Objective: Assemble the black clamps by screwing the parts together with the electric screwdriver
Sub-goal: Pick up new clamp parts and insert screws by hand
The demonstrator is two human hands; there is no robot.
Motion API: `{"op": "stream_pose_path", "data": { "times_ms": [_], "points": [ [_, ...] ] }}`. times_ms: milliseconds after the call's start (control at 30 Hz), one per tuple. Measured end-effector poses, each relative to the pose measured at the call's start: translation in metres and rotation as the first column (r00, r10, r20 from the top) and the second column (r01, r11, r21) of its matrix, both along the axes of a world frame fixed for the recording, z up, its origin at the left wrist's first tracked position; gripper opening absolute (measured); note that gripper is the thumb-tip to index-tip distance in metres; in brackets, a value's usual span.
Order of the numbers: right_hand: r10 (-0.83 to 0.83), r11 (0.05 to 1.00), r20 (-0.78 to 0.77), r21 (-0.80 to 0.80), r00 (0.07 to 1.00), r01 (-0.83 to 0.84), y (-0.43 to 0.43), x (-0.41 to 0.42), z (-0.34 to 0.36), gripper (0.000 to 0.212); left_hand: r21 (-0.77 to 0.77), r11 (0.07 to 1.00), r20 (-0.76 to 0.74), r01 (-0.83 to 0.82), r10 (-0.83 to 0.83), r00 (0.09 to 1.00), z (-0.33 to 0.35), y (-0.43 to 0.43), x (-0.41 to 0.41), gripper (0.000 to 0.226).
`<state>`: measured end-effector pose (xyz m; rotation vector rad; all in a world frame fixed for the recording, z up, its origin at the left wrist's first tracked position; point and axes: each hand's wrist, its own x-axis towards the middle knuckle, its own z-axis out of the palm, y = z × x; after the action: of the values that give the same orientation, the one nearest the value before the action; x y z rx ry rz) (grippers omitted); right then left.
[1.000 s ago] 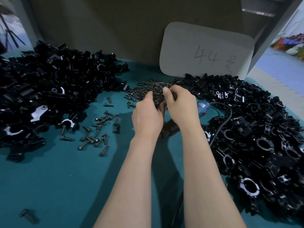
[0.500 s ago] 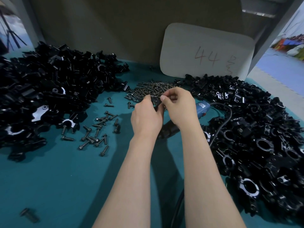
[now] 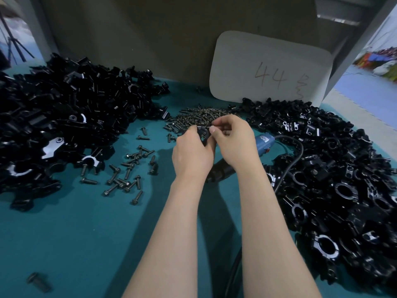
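The left hand (image 3: 191, 153) grips a black clamp (image 3: 203, 135). The right hand (image 3: 234, 143), fingers curled, pinches the clamp's top edge; whether it also holds a screw cannot be told. The clamp is held above the table (image 3: 86, 233), just before the screw pile (image 3: 199, 117). The screwdriver (image 3: 263, 143) lies under the right wrist.

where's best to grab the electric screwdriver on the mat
Probably best round the body of the electric screwdriver, between blue rear and black front, from above with the right hand. It lies flat and slanted on the mat, its cable leaves the blue end, and clamps crowd its right side.
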<state>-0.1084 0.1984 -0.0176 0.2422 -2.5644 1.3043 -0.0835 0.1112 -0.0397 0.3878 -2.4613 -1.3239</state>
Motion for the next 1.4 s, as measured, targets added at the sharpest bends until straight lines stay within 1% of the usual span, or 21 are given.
{"op": "stream_pose_path", "data": {
  "times_ms": [133,367,433,500,567,600,667,767,900,967,1000,1067,1100,1133,1167,1200,1233,1267,1300,1333,1400],
  "points": [
    [-0.042,0.999,-0.047,0.03,0.998,0.044,0.0,0.002,-0.001,0.008,-0.002,1.0,-0.007,0.013,-0.013,1.0,0.001,0.001,0.001,0.028],
    [-0.097,0.988,-0.065,0.112,0.993,0.104,-0.003,0.003,-0.003,0.03,-0.02,1.0,0.005,0.016,-0.015,1.0,0.002,0.003,0.0,0.026],
    [-0.08,0.989,-0.012,0.12,0.997,0.081,0.001,0.002,-0.001,0.028,-0.012,1.0,0.009,0.01,-0.009,1.0,0.001,0.002,0.0,0.027],
    [-0.051,0.99,0.039,0.13,0.998,0.045,0.004,0.001,0.001,0.015,-0.012,1.0,0.006,-0.001,0.001,1.0,0.0,0.001,0.0,0.027],
    [-0.025,0.988,0.036,0.155,0.999,0.019,0.005,0.001,0.002,0.005,-0.025,1.0,0.006,0.0,0.0,1.0,0.0,-0.001,0.0,0.026],
    [-0.01,0.985,0.021,0.171,1.0,0.006,0.005,0.001,0.002,0.004,-0.038,0.999,0.009,0.004,-0.004,1.0,0.0,-0.001,0.0,0.024],
    [0.024,0.974,0.01,0.226,1.0,-0.026,0.003,0.004,0.003,0.004,-0.078,0.997,0.028,0.012,-0.01,1.0,0.001,-0.004,0.0,0.021],
    [0.063,0.948,0.034,0.311,0.997,-0.07,0.001,0.006,0.004,0.013,-0.157,0.987,0.06,0.022,-0.012,0.998,0.004,-0.008,0.0,0.023],
    [0.073,0.929,0.076,0.357,0.994,-0.095,-0.004,0.004,0.005,0.024,-0.178,0.984,0.093,0.029,-0.013,0.996,0.007,-0.013,-0.001,0.026],
    [0.064,0.922,0.074,0.378,0.995,-0.087,-0.009,-0.001,0.004,0.027,-0.139,0.99,0.094,0.017,-0.003,0.996,0.006,-0.015,-0.002,0.025],
    [0.059,0.928,0.062,0.364,0.996,-0.077,-0.013,-0.003,0.003,0.03,-0.087,0.996,0.086,0.003,0.005,0.996,0.005,-0.017,-0.002,0.024],
    [0.023,0.976,0.033,0.217,0.999,-0.029,-0.021,-0.007,0.001,0.039,0.109,0.993,0.046,-0.05,0.045,0.998,0.002,-0.02,-0.001,0.02],
    [-0.018,0.992,0.021,0.124,1.0,0.015,-0.025,-0.009,-0.002,0.043,0.258,0.962,0.02,-0.087,0.085,0.996,0.001,-0.022,-0.001,0.016],
    [-0.06,0.995,0.014,0.078,0.998,0.059,-0.029,-0.012,-0.004,0.042,0.441,0.889,-0.006,-0.12,0.136,0.991,0.001,-0.024,-0.001,0.013],
    [-0.088,0.992,0.017,0.092,0.996,0.086,-0.033,-0.014,-0.008,0.036,0.634,0.761,-0.023,-0.133,0.191,0.981,0.002,-0.027,-0.001,0.009],
    [-0.087,0.987,0.033,0.138,0.996,0.082,-0.037,-0.016,-0.012,0.027,0.8,0.589,-0.024,-0.12,0.231,0.973,0.004,-0.031,-0.001,0.009],
    [-0.058,0.98,0.057,0.195,0.997,0.046,-0.043,-0.018,-0.016,0.022,0.914,0.398,-0.025,-0.078,0.248,0.968,0.005,-0.034,-0.001,0.01],
    [-0.018,0.966,0.083,0.26,0.996,-0.004,-0.049,-0.019,-0.019,0.022,0.972,0.232,-0.03,-0.03,0.25,0.968,0.006,-0.038,-0.002,0.009],
    [0.017,0.943,0.114,0.327,0.993,-0.053,-0.055,-0.022,-0.022,0.024,0.993,0.119,-0.036,0.007,0.245,0.969,0.005,-0.041,-0.002,0.007],
    [0.037,0.918,0.147,0.386,0.989,-0.091,-0.062,-0.024,-0.025,0.025,0.998,0.056,-0.043,0.031,0.232,0.972,0.005,-0.044,-0.001,0.006],
    [0.046,0.879,0.201,0.457,0.978,-0.135,-0.071,-0.028,-0.03,0.026,0.998,-0.009,-0.06,0.064,0.215,0.975,0.003,-0.047,0.0,0.006]
  ]
}}
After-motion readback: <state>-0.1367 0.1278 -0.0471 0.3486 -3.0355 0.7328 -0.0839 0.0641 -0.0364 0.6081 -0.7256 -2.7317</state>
